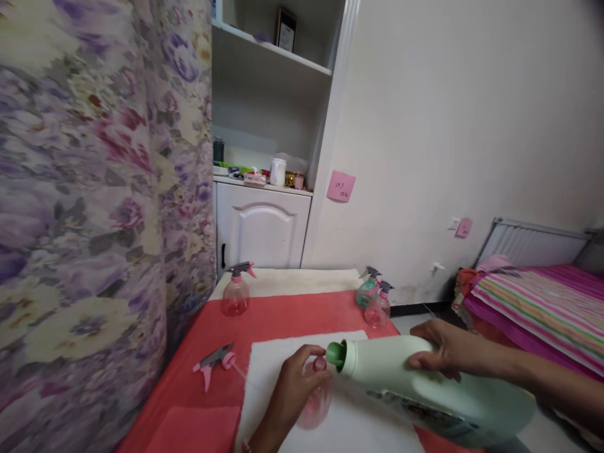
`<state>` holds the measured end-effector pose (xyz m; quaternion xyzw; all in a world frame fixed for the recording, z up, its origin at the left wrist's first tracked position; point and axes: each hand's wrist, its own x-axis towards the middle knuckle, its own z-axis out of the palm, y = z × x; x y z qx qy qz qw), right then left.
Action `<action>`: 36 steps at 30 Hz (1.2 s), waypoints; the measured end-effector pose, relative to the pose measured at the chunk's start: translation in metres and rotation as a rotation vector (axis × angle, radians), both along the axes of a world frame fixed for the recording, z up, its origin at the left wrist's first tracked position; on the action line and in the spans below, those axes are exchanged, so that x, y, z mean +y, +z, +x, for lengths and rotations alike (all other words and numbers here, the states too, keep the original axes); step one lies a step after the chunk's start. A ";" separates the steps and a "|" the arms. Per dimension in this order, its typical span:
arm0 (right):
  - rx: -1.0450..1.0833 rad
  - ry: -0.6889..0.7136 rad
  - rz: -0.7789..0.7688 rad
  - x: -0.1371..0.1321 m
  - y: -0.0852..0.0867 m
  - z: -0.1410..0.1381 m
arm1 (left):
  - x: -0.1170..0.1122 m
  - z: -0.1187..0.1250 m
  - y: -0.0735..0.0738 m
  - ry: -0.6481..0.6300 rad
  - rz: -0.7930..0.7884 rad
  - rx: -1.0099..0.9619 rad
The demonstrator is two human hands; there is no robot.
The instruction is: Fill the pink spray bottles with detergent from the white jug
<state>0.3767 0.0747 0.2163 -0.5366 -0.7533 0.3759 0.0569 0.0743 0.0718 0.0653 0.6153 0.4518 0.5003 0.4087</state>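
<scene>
My left hand [298, 385] is wrapped round the neck of a clear pink spray bottle [317, 408] with no trigger head on it. In my right hand [446, 352] is a large pale green detergent jug [396, 371], gripped by its handle and tipped on its side. The jug's green spout [335, 354] points left, close beside the pink bottle's mouth; I cannot make out any liquid between them. A loose grey and pink spray trigger [214, 362] with its thin tube lies left of my left hand.
A pink spray bottle [236, 296] stands at the table's back left. A green spray bottle [367, 292] and another pink one [378, 308] stand at the back right. A white cloth [268, 358] covers part of the red tablecloth [198, 402]. A floral curtain [94, 220] hangs at the left.
</scene>
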 end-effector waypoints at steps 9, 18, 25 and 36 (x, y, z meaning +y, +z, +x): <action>-0.048 0.017 0.012 0.001 0.004 -0.010 | -0.004 -0.002 0.005 -0.020 -0.023 -0.043; -0.061 0.046 0.003 0.001 0.011 -0.017 | -0.003 -0.002 0.005 -0.061 0.005 -0.050; -0.102 0.070 0.020 0.002 0.016 -0.017 | -0.002 -0.004 0.008 -0.055 -0.006 -0.033; -0.125 0.103 0.036 0.005 0.022 -0.020 | 0.000 -0.004 0.003 -0.063 0.006 -0.027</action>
